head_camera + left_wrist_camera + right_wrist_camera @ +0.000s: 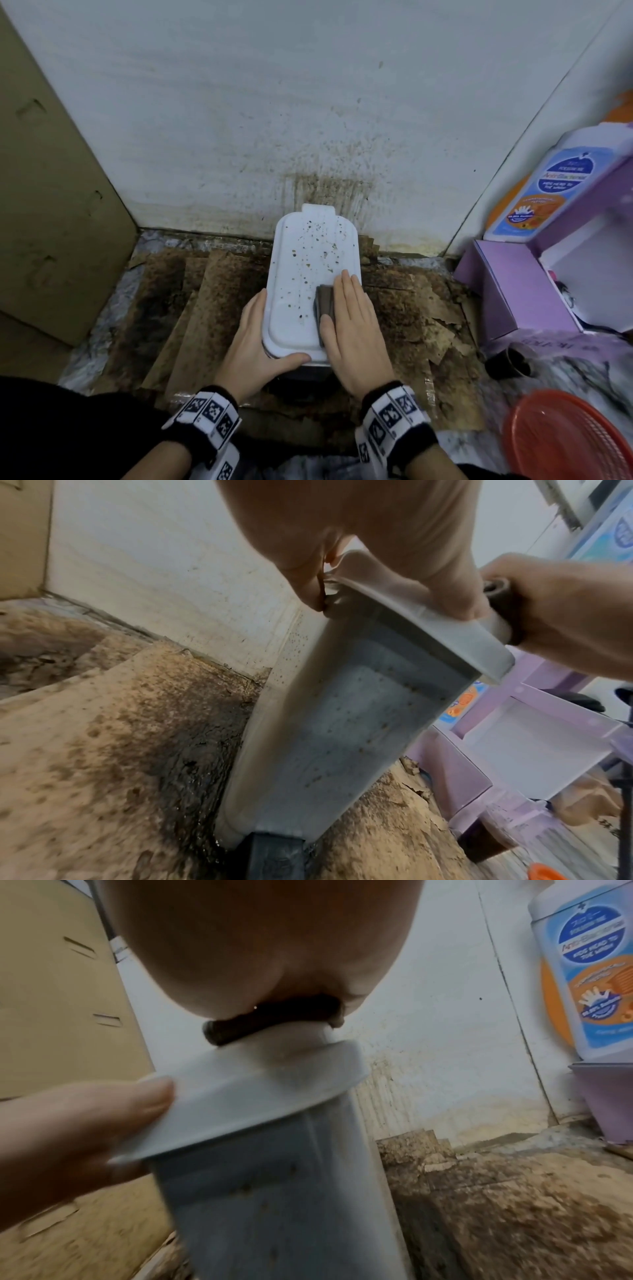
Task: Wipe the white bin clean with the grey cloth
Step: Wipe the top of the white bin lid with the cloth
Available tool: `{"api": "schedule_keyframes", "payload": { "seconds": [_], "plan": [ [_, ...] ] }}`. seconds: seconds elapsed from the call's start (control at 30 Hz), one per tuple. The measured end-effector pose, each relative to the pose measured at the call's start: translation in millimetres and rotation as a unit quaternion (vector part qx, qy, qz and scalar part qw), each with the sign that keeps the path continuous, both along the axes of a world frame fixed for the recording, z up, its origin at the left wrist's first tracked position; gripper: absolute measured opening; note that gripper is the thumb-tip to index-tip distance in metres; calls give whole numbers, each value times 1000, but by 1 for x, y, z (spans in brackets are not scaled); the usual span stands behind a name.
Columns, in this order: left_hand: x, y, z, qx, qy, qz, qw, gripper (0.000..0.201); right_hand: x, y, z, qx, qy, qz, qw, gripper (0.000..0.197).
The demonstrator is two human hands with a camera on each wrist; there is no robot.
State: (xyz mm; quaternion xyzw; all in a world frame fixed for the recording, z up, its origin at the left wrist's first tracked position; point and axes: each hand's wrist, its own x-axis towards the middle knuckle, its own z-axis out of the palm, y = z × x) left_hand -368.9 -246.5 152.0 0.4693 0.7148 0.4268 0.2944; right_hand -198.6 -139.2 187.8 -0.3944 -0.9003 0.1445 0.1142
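The white bin (pixel 301 274) stands against the wall, its lid speckled with brown dirt; its grey-white side (pixel 342 737) is spotted too. My left hand (pixel 255 337) grips the lid's near left rim, thumb lying across the front edge and fingers (pixel 85 1123) under the rim. The folded grey cloth (pixel 324 301) lies on the right side of the lid (pixel 257 1091). On top of it rests my right hand (pixel 352 318), flat with straight fingers, pressing it down. The cloth (pixel 240 1031) shows as a dark roll under my palm.
Stained cardboard sheets (pixel 205 308) cover the floor around the bin. The wall (pixel 325 188) behind it is splattered brown. A cardboard box (pixel 51 205) stands left. A purple box (pixel 513 291), an antibacterial bottle (pixel 555 185) and an orange basket (pixel 565 438) crowd the right.
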Motion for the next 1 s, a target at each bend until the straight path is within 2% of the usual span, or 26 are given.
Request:
{"api": "schedule_keyframes", "payload": {
  "seconds": [0.2,0.4,0.57,0.83,1.0],
  "plan": [
    [1,-1,2,-26,-19,2,999,128,-15,32,0,-11,-6,-3,1000,67],
    [2,-2,0,-13,-19,14,1000,127,1,-14,-10,1,57,-37,998,64],
    [3,-1,1,2,-27,9,1000,125,10,-46,-13,17,54,-48,997,64],
    [2,-2,-2,-12,-36,11,999,127,-9,19,0,-18,1,-17,1000,65],
    [1,0,-1,-7,-39,11,999,127,-11,31,0,-32,25,-7,999,65]
  ]
}}
